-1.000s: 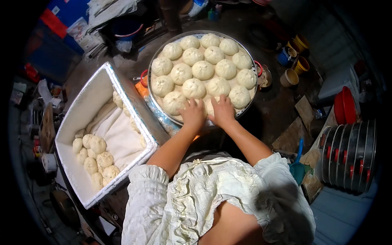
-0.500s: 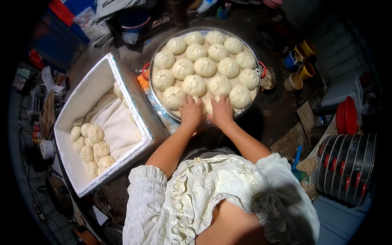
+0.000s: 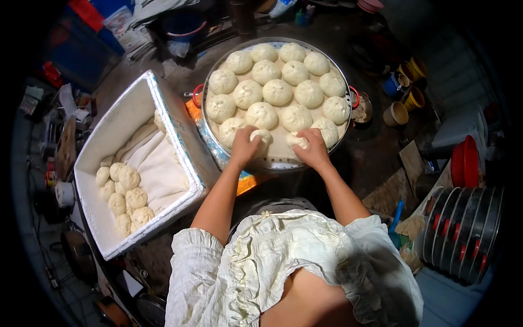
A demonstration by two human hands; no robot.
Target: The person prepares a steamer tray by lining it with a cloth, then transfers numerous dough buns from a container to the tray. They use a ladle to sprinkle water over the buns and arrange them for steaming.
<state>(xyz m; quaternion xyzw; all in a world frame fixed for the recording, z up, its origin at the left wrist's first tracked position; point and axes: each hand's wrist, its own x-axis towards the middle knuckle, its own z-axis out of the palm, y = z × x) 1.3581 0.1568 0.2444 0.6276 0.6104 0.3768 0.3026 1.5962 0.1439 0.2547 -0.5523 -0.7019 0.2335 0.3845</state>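
Observation:
A round metal steamer tray [image 3: 279, 150] with red handles holds several pale, pleated steamed buns [image 3: 277, 92] spread over its liner. At the tray's near edge, my left hand [image 3: 244, 146] closes round a small bun [image 3: 263, 136], with fingers on its top and side. My right hand [image 3: 316, 152] grips another bun [image 3: 296, 140] a short way to the right. Both held buns are partly hidden by my fingers. A gap of bare liner lies between my hands.
A white foam box [image 3: 196, 180] stands left of the tray, lined with white cloth and holding more buns [image 3: 129, 177]. Stacked steamer trays [image 3: 463, 231] with red handles and a red basin [image 3: 464, 161] are at right. Yellow and blue buckets [image 3: 396, 114] stand farther back.
My hands have moved apart, the left one to the left and the right one to the right. Each hand now grips a bun, and bare liner shows between them.

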